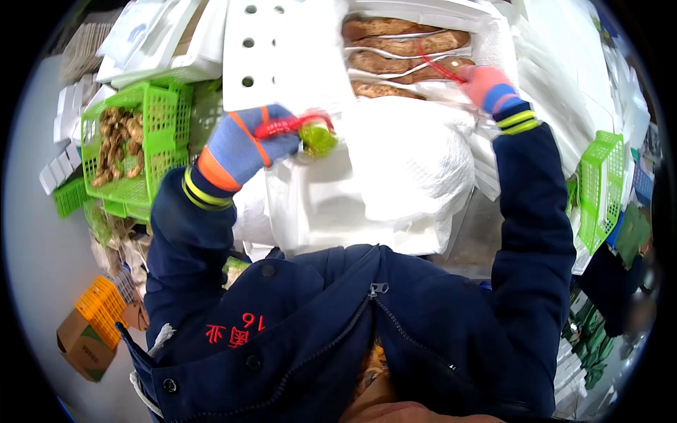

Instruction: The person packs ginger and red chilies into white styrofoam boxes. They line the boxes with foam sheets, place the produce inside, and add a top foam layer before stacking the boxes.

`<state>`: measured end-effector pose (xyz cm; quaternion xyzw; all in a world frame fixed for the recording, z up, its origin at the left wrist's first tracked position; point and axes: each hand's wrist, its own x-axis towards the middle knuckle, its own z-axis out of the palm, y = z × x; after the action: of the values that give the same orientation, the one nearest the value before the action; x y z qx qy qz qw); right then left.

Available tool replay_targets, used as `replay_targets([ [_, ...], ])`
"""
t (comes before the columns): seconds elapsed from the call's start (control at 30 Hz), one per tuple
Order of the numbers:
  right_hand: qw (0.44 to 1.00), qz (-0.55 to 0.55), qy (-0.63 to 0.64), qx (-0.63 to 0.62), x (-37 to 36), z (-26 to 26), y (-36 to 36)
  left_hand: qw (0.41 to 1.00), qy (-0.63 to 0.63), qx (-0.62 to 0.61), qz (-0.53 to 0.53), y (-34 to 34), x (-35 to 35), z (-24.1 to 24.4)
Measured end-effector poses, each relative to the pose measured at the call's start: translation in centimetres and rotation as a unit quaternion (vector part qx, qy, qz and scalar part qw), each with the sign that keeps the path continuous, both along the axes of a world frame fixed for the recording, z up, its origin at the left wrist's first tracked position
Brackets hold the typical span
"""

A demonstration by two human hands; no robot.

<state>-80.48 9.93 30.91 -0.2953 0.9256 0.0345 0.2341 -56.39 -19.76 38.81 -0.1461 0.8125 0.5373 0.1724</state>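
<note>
My left hand (251,140), in a blue and orange knit glove, grips a bundle of red printed ribbon (280,126); a yellow-green item (317,139) hangs beside its fingers. My right hand (484,84), in a pink and blue glove, pinches a thin red strip (439,69) that lies over brown, elongated roots (391,63). The roots lie in a white foam box (494,31), with white paper between them. White padded paper (418,153) drapes from that box over an open white foam box (322,211) nearer my chest.
A green plastic crate (148,143) with knobbly ginger-like roots (119,143) stands at left. A white foam lid with holes (235,58) lies beside the root box. Stacked white foam pieces (560,84) and another green crate (600,185) are at right. A person in dark clothing (603,291) is at far right.
</note>
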Motion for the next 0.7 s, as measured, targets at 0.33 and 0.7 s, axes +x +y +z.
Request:
replay_targets([
  [0.33, 0.928, 0.214, -0.286, -0.108, 23.7, 9.7, 0.3, 0.978, 0.147, -0.149, 0.008, 3.0, 10.0, -6.1],
  [0.7, 0.949, -0.054, 0.151, -0.271, 23.3, -0.2, 0.4, 0.945, 0.161, -0.285, 0.018, 8.0, 3.5, -13.9],
])
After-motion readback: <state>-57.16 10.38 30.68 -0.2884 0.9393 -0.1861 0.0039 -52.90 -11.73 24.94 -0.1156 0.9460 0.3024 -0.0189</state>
